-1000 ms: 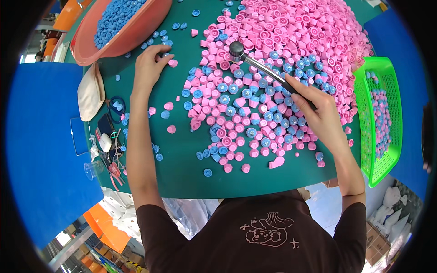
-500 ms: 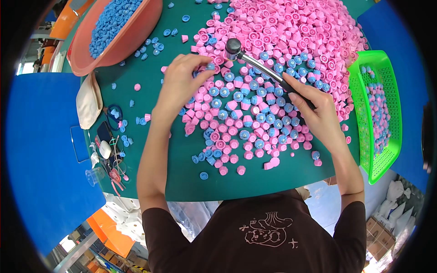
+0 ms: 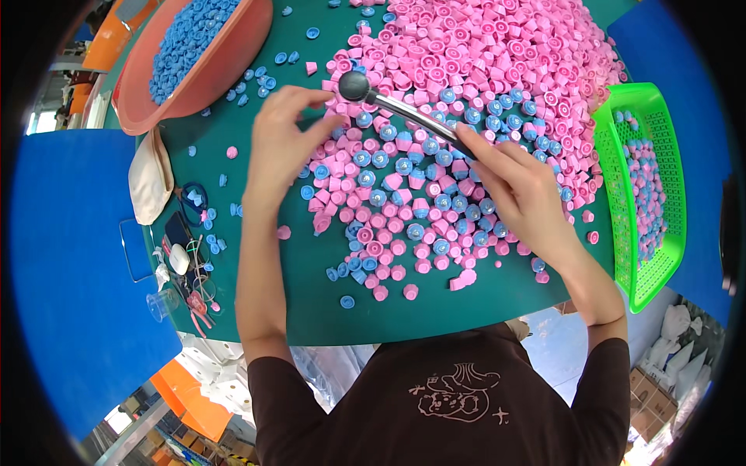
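Note:
My right hand [image 3: 519, 186] grips the dark handle of a small mallet [image 3: 412, 115]. Its round black head [image 3: 354, 85] is over the left edge of the pink pile, just beyond my left fingertips. My left hand [image 3: 289, 136] is open, thumb and index finger apart with nothing visible between them. Below the mallet lie loose pink cup-shaped pieces [image 3: 351, 211], and among them many are joined to blue swirl-shaped tops [image 3: 403, 165]. A few loose blue tops [image 3: 346, 301] rest toward the near edge. Part of the pile is hidden under the mallet and my right hand.
A large heap of pink cups [image 3: 497, 46] covers the far right. A coral basin [image 3: 245, 54] of blue tops stands far left; a green basket [image 3: 622, 194] with joined pieces is at right. On the left lie a cloth pouch [image 3: 149, 180], phone [image 3: 177, 227] and pliers [image 3: 199, 304].
The mallet head has swung left toward my left hand. My left hand has drawn back left and opened, letting go of the small blue-topped piece it pinched.

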Motion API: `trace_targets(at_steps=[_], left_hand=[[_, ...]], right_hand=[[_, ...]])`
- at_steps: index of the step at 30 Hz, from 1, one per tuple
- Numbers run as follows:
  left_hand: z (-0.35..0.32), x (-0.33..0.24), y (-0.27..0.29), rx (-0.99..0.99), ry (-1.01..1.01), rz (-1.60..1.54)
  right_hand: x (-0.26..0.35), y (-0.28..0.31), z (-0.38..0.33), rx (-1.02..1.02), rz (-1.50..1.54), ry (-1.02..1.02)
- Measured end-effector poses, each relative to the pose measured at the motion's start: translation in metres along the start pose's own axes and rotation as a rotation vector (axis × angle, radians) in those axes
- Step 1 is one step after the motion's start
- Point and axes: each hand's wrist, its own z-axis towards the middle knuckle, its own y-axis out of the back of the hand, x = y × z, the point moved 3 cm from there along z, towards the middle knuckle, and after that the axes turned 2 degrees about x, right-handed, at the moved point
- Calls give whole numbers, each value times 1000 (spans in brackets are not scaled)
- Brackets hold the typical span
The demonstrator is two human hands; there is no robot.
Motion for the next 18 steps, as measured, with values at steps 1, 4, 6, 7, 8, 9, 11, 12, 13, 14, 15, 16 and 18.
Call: trace_targets(at_steps=[1,4,6,7,8,9,11,12,13,14,15,16,18], left_hand=[[1,2,10,-32,65,1],[-6,28,37,-106,158,73],[-9,45,49,-198,238,113],[-9,53,54,-212,235,124],[-6,63,53,-219,237,131],[-1,74,52,-231,259,149],[7,97,47,-189,285,221],[12,107,43,-190,223,241],[20,108,36,-189,150,248],[24,110,30,-166,186,283],[24,113,29,-170,184,280],[27,111,25,-152,148,324],[26,106,18,-133,108,360]], right_hand=[[2,-1,2,-33,-40,50],[-8,-8,6,72,-140,23],[-8,-1,8,51,-78,9],[-7,1,8,41,-7,-27],[-9,3,7,33,61,-65],[-13,4,7,-10,159,-66],[-12,9,8,-43,229,-98],[-8,12,9,-16,267,-160],[-9,12,9,-19,262,-159],[-10,12,8,-38,273,-146],[-12,12,7,-56,284,-133],[-16,11,5,-65,273,-133],[-22,9,1,-86,269,-105]])
